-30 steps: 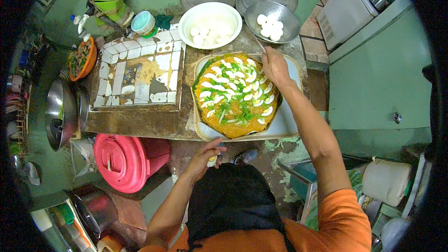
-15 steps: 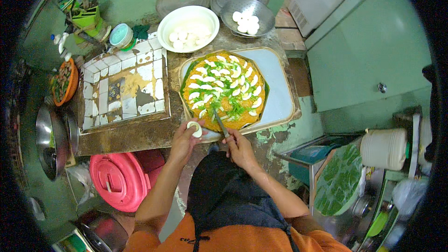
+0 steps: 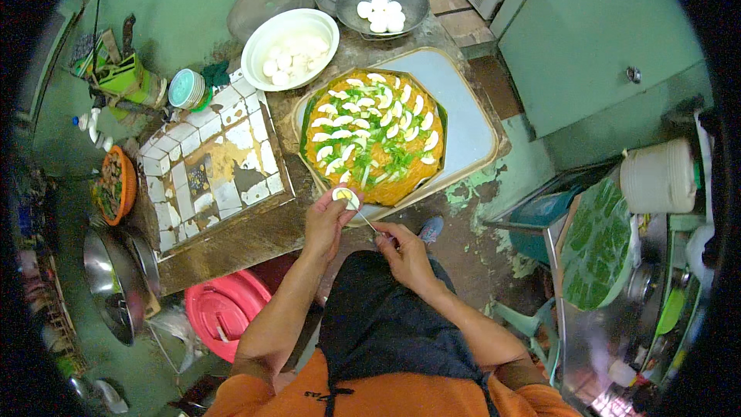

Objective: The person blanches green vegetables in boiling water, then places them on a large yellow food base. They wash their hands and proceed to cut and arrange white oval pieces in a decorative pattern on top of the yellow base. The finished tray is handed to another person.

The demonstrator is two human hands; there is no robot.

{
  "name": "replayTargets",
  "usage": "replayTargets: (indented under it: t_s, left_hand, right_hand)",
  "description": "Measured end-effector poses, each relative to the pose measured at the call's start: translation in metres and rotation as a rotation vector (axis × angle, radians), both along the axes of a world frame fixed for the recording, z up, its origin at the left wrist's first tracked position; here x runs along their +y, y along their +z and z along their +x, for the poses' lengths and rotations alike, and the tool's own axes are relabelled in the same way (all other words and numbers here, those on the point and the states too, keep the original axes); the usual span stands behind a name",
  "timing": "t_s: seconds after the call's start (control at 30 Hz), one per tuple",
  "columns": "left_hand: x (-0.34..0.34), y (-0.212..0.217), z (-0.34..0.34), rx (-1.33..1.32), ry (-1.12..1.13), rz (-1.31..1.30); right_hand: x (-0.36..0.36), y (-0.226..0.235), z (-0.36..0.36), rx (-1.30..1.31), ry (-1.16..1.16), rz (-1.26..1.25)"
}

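Observation:
My left hand (image 3: 326,225) is closed around a piece of boiled egg (image 3: 345,198), its cut face with the yellow yolk turned up. In my right hand (image 3: 406,256) is a knife, gripped by its handle, its thin blade (image 3: 366,220) pointing up toward the egg. Whether the blade touches the egg I cannot tell. Just beyond my hands lies an eight-sided platter of orange noodles (image 3: 328,164), topped with several egg slices (image 3: 340,134) and chopped green leaves (image 3: 397,159). The platter rests on a pale blue tray (image 3: 464,120) with a beige rim.
Behind the platter stand a white basin (image 3: 248,62) of peeled eggs and a metal colander (image 3: 413,1) with more eggs. A tiled sink-like recess (image 3: 224,170) is at the left. Below the counter sits a red lidded bucket (image 3: 224,309); right is a green leaf-covered round (image 3: 598,255).
The knife has come off the noodles and now points at the egg piece. My left hand has turned the egg's cut face up. The whole view has tilted.

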State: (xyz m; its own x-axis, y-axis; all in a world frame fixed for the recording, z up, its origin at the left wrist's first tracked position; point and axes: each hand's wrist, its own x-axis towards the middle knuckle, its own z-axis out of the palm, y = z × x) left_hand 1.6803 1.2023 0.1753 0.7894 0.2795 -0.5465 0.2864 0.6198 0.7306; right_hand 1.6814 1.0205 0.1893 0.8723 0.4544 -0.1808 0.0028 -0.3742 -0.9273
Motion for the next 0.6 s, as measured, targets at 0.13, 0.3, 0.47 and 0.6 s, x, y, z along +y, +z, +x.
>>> replayTargets:
  t_s: [0.13,0.3,0.47,0.6]
  left_hand:
    - [0.01,0.003,-0.001,0.085,-0.035,-0.011]
    - [0.026,0.003,0.008,0.102,-0.146,0.008]
    - [0.028,0.001,0.026,0.106,-0.24,0.06]
    - [0.021,0.007,0.025,0.127,-0.205,0.114]
  right_hand:
    - [0.009,-0.017,-0.009,0.02,-0.053,0.047]
    - [0.025,-0.035,-0.019,0.063,-0.163,0.121]
    - [0.035,-0.034,-0.004,0.514,-0.277,0.343]
    - [0.03,-0.02,-0.004,0.689,-0.294,0.466]
